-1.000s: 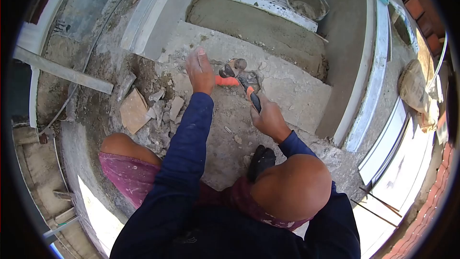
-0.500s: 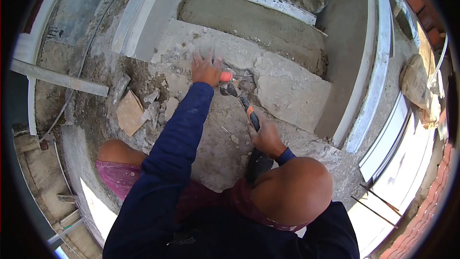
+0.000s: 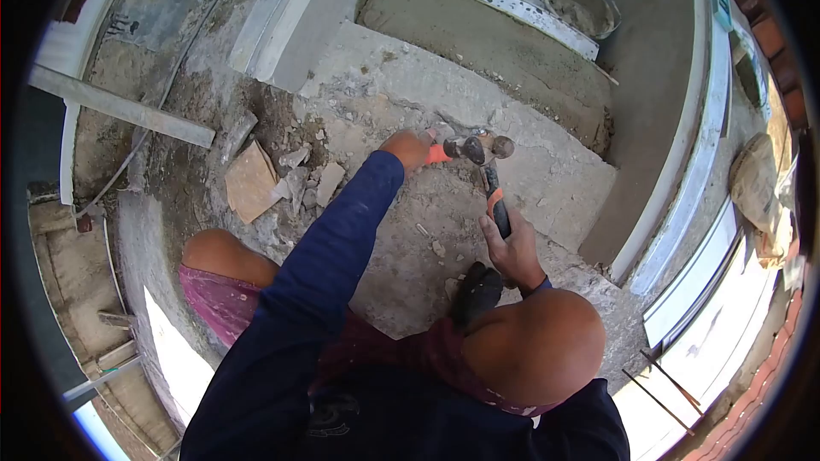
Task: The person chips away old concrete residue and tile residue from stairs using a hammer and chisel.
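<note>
My left hand [image 3: 408,150] is closed around a chisel with an orange grip [image 3: 438,154], close over the broken concrete edge. The rest of the chisel is mostly hidden by the hand and the hammer. In my right hand [image 3: 514,249] is a hammer [image 3: 494,183], gripped by its black and orange handle. Its dark metal head overlaps the end of the orange grip in this view. Beneath both tools lies the chipped front edge of a pale concrete slab [image 3: 547,179].
Broken tile [image 3: 251,181] and concrete chunks [image 3: 295,190] lie left of my hands. Farther up is a wet mortar strip [image 3: 478,43], with a bucket [image 3: 582,7] behind it. A long bar [image 3: 124,105] juts in from the left. Plastered walls flank the slab.
My left hand, with fingers spread and blurred over the rubble before, is now closed around the chisel. The hammer has risen, its head now by the grip's end. The view has shifted slightly.
</note>
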Motion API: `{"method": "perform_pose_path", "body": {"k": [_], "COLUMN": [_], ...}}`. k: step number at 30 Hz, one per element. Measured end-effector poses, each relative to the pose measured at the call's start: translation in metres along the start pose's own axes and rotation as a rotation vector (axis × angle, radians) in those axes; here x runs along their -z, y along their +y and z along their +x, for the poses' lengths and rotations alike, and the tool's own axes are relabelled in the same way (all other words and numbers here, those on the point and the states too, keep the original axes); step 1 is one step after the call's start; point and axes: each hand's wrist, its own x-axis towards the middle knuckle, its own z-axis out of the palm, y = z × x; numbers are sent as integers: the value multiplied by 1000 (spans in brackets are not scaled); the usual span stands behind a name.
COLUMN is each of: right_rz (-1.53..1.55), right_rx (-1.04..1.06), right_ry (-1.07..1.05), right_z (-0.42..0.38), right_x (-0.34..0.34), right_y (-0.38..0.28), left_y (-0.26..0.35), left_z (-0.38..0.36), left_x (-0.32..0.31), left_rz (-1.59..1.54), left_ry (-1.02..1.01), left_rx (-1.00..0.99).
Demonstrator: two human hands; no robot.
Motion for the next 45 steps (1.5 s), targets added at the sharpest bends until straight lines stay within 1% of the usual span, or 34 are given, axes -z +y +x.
{"method": "perform_pose_path", "body": {"k": [1,2,4,6,7,9,10,13,14,16,19,22,23,25,28,29,31,32,34,35,36,40,42,45], "right_rz": [-11,-19,36,106,61,-31,-209,-182,-190,-219,-174,-127,-99,-33,-7,2,21,-145,-258,-318,-338,-159,-51,-1], "right_rx": [100,192,264,345,320,286,253,183,165,159,133,86,120,157,201,191,170,159,133,132,87,104,127,262], "right_ry": [26,54,78,142,129,113,-68,-72,-90,-91,-102,-131,-99,-46,127,141,173,46,-38,-81,-95,-64,-45,134], "right_z": [8,12,16,20,21,28,38,42,34,39,34,30,31,20,17,20,25,28,29,37,36,30,24,16], "right_x": [11,21,36,25,17,-7,-14,-14,-17,-13,-11,-6,-1,16,28,21,-4,-13,-23,-24,-25,-21,-9,16], "right_y": [-12,-26,-56,-61,-51,-21,7,4,5,-1,-4,-11,-17,-53,-77,-67,-22,-4,12,17,13,0,-15,-64], "left_y": [0,-4,-17,-43,-51,-61,-62,-64,-72,-59,-38,-31,-33,-46,-29,-25,-18,-15,-7,-2,-10,-13,-15,-18], "left_z": [4,6,14,34,40,43,44,52,48,44,32,56,59,55,37,33,25,19,6,10,7,9,15,15], "left_x": [5,10,23,26,22,12,9,-9,-19,-18,-2,-11,-12,-21,-15,-13,-14,-17,-22,-13,-19,-23,-22,-23], "left_rz": [-244,-330,-498,-336,-259,-316,-345,-241,-143,46,-247,-64,-105,-175,-207,-200,-180,-147,-73,-59,-27,-11,-29,-112], "left_ry": [-180,-228,-324,-238,-194,48,174,419,424,455,514,732,728,695,614,631,663,678,710,737,732,797,809,776], "left_rx": [102,121,159,119,94,94,85,30,-12,-138,-135,-60,-77,-90,59,91,150,140,104,74,61,-28,-25,-27]}}
